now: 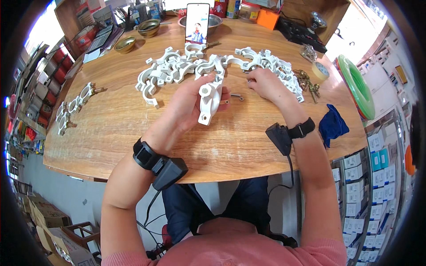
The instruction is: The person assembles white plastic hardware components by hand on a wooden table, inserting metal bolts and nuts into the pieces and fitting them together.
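In my left hand is a white plastic pipe clamp piece, held upright over the middle of the table with its fingers wrapped round it. My right hand reaches to the near edge of a heap of small white parts with metal hardware. Its fingers are bent and pressed together, and what they pinch, if anything, is hidden. Beyond my left hand lies a pile of loose white clamp halves. A small metal screw rests on the wood between the hands.
Several assembled white clamps with bolts lie at the left. Brass-coloured bolts, a tape roll and a blue cloth are at the right. A phone stands at the back near brass bowls. Cables hang from both wrist devices.
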Demonstrator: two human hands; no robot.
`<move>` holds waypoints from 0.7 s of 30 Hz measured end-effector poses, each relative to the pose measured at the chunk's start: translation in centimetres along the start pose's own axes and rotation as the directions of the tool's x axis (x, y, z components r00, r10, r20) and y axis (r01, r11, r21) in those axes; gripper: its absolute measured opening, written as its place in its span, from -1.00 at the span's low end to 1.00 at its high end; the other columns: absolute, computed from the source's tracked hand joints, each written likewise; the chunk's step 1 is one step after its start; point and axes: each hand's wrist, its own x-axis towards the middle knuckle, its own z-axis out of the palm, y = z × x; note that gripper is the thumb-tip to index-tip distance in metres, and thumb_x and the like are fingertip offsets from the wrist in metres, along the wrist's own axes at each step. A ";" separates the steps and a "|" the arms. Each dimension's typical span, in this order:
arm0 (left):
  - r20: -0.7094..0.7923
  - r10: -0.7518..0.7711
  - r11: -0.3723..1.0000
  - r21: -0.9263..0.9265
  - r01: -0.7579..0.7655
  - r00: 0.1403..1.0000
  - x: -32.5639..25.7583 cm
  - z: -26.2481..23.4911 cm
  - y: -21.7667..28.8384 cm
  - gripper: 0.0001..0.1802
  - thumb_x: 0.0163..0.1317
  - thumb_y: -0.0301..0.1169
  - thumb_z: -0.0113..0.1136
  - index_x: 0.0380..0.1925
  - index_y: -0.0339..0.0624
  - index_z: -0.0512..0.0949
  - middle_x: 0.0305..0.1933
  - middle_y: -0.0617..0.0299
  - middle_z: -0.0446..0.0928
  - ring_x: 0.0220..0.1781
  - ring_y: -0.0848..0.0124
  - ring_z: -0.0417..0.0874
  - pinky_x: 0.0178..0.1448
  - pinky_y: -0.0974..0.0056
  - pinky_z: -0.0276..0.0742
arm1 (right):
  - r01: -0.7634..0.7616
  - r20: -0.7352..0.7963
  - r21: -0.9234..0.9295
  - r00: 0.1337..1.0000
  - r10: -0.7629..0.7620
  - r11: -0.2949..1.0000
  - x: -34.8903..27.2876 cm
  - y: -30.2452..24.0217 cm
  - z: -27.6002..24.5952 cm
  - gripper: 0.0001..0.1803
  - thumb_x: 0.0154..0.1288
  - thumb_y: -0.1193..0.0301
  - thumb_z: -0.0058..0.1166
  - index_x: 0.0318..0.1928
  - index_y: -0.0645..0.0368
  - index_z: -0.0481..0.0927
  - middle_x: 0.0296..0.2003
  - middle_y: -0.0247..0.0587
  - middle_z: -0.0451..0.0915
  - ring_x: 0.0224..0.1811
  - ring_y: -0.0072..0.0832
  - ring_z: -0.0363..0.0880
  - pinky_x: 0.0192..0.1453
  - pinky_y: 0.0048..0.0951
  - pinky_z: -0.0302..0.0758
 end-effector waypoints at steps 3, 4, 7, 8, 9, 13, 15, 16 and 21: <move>0.000 -0.035 0.999 0.027 0.035 0.999 0.0 0.1 0.0 -0.70 0.22 -0.27 -0.07 -0.25 -0.33 0.42 -0.30 0.04 0.53 -0.25 0.27 0.58 -0.14 0.18 0.55 | -0.007 0.002 -0.078 1.000 0.007 0.997 0.6 0.4 0.9 -0.78 0.00 0.43 0.03 -0.30 0.22 0.58 -0.37 -0.01 0.56 -0.28 -0.17 0.52 -0.18 -0.31 0.43; -0.005 -0.057 0.997 0.043 0.057 0.998 0.0 0.2 0.0 -0.70 0.21 -0.28 -0.07 -0.26 -0.33 0.42 -0.30 0.04 0.53 -0.26 0.27 0.58 -0.15 0.19 0.55 | -0.013 -0.001 -0.099 1.000 0.013 0.995 0.8 0.6 1.0 -0.78 -0.01 0.44 0.03 -0.31 0.23 0.58 -0.38 0.00 0.56 -0.29 -0.16 0.52 -0.18 -0.30 0.43; 0.001 -0.085 0.994 0.062 0.085 0.996 -0.1 0.1 -0.1 -0.72 0.21 -0.28 -0.07 -0.28 -0.31 0.43 -0.33 0.05 0.53 -0.29 0.28 0.58 -0.20 0.23 0.56 | 0.023 -0.038 -0.152 0.999 -0.029 0.988 0.3 0.2 0.7 -0.81 0.02 0.45 0.03 -0.34 0.27 0.57 -0.41 -0.06 0.56 -0.36 -0.28 0.55 -0.24 -0.37 0.45; 0.003 -0.076 0.995 0.059 0.075 0.997 -0.1 0.3 0.0 -0.72 0.21 -0.28 -0.07 -0.28 -0.31 0.43 -0.33 0.05 0.53 -0.29 0.28 0.58 -0.20 0.23 0.56 | 0.029 -0.041 -0.159 0.998 -0.036 0.987 -0.3 -0.6 -0.1 -0.81 0.02 0.45 0.03 -0.34 0.27 0.57 -0.41 -0.06 0.56 -0.36 -0.28 0.55 -0.24 -0.37 0.45; -0.009 -0.084 0.993 0.084 0.085 0.996 -0.2 0.2 0.0 -0.73 0.21 -0.28 -0.07 -0.29 -0.30 0.44 -0.34 0.06 0.53 -0.31 0.29 0.58 -0.22 0.23 0.56 | 0.075 -0.157 0.115 0.986 -0.056 0.991 -1.0 -1.9 -1.0 -0.85 0.00 0.48 0.05 -0.38 0.28 0.56 -0.44 -0.07 0.56 -0.38 -0.34 0.55 -0.29 -0.41 0.47; -0.006 -0.060 0.987 0.150 0.060 0.998 -0.1 -0.6 -0.3 -0.72 0.20 -0.26 -0.04 -0.30 -0.29 0.45 -0.37 0.09 0.53 -0.34 0.35 0.57 -0.28 0.30 0.55 | 0.376 -0.388 0.551 0.906 -0.171 0.745 -3.8 -6.7 -3.5 -0.89 -0.01 0.54 0.09 -0.41 0.30 0.52 -0.51 -0.19 0.52 -0.48 -0.51 0.52 -0.41 -0.54 0.45; 0.033 -0.053 0.979 0.197 0.045 0.998 0.1 -0.5 -0.4 -0.68 0.22 -0.23 -0.06 -0.25 -0.29 0.45 -0.34 0.08 0.53 -0.30 0.36 0.58 -0.26 0.33 0.54 | 0.453 -0.414 0.490 0.873 -0.259 0.744 -4.3 -7.4 -3.4 -0.89 -0.02 0.57 0.07 -0.39 0.29 0.52 -0.51 -0.20 0.50 -0.50 -0.48 0.50 -0.43 -0.53 0.44; 0.023 -0.024 0.985 0.174 0.020 0.999 -0.1 -0.2 -0.4 -0.73 0.19 -0.28 -0.01 -0.32 -0.30 0.46 -0.39 0.11 0.53 -0.37 0.38 0.57 -0.31 0.33 0.55 | 0.530 -0.434 0.428 0.831 -0.348 0.733 -4.4 -7.5 -3.3 -0.88 -0.02 0.59 0.06 -0.38 0.27 0.51 -0.51 -0.20 0.47 -0.52 -0.46 0.49 -0.44 -0.53 0.43; 0.051 0.019 0.976 0.215 -0.029 0.999 0.0 0.2 -0.5 -0.75 0.16 -0.32 0.05 -0.36 -0.33 0.47 -0.43 0.14 0.52 -0.44 0.42 0.56 -0.36 0.34 0.56 | 0.610 -0.477 0.309 0.763 -0.436 0.730 -4.2 -7.2 -2.7 -0.86 -0.05 0.60 0.05 -0.38 0.26 0.50 -0.52 -0.16 0.44 -0.52 -0.35 0.47 -0.46 -0.45 0.41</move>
